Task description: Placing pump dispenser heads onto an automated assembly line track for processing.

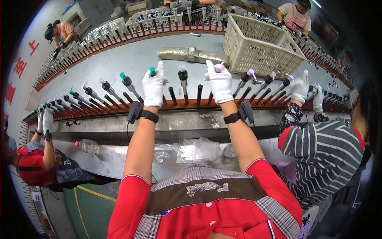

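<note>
At 12 o'clock, a rust-coloured rail (187, 103) carries a row of upright black rods (199, 94), and the step in hand looks like handling pump tops over them. Done well, each top lines up with its rod and moves straight along it, with the grip on the body, never the spout, and no sideways knock to its neighbours.

At 11 o'clock, the gloved left hand (153, 89) has its fingers curled around a green pump top (152, 72), one digit raised alongside. At 1 o'clock, the gloved right hand (220, 83) is wrapped likewise around a lilac pump top (218, 68). I cannot tell whether either top sits on a rod; the gloves hide that. Between them, at 12 o'clock, a clear-tipped pump top (183, 75) stands untouched.

Farther off at 12 o'clock lies a taped bundle (173, 54), with a cream basket (256, 59) at 1 o'clock.
</note>
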Motion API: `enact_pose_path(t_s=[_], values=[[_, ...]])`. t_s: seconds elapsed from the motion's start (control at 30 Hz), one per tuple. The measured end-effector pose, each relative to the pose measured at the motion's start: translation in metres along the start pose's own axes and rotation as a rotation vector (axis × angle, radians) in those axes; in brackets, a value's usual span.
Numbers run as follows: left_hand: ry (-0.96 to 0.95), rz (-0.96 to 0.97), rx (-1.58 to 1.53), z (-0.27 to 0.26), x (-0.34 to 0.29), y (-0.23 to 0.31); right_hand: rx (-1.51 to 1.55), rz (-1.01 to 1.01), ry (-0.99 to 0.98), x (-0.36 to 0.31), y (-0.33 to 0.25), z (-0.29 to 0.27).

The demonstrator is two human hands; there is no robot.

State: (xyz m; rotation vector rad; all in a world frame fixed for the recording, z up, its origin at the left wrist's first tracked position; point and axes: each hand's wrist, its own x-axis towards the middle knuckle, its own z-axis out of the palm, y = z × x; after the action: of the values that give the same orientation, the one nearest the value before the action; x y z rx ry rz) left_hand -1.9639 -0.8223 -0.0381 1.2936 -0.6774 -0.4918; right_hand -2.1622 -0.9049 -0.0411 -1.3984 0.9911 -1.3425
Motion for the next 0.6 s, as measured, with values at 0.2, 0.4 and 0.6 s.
enact_pose_path(t_s=[0.2, 0.4, 0.6], values=[[0.326, 0.285, 0.205, 0.005, -0.088, -0.010, -0.772, -0.303, -0.048, -0.051, -0.003, -0.058], [-0.104, 0.270, 0.127, 0.083, -0.126, -0.012, 0.083, -0.230, 0.358, -0.072, 0.073, -0.153], [-0.062, 0.052, -0.179, 0.123, -0.057, -0.039, -0.015, -0.227, 0.115, 0.000, 0.020, -0.140]])
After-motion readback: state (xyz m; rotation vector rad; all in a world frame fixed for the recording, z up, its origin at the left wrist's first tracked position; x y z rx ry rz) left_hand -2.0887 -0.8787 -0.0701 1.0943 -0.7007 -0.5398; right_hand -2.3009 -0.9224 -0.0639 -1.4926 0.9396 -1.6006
